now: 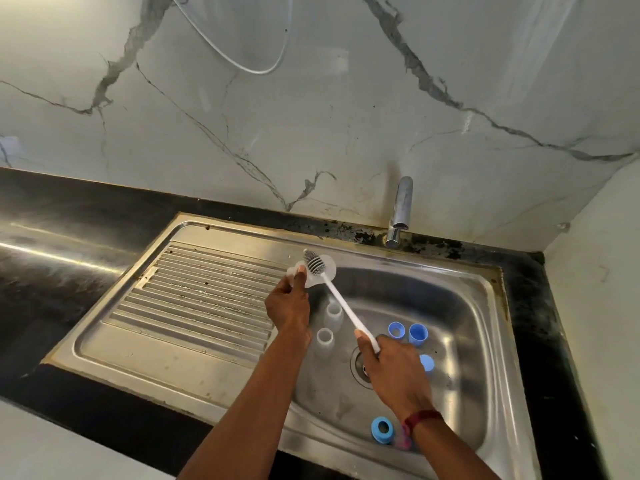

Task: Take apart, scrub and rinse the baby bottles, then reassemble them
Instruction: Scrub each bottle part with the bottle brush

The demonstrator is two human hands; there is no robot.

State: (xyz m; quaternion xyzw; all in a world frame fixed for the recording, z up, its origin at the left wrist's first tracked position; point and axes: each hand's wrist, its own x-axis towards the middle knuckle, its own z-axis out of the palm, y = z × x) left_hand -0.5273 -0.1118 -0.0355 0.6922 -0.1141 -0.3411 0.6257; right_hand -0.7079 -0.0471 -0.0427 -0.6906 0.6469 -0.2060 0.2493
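Two bottles [333, 315], four blue parts [418, 334]

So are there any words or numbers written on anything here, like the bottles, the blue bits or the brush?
There are none: no word, number, brand or sign can be read anywhere.
The clear bottles, blue caps, clear teat, brush and tap all look plain.
If the bottles carry tiny marks, they are too faint to see here.
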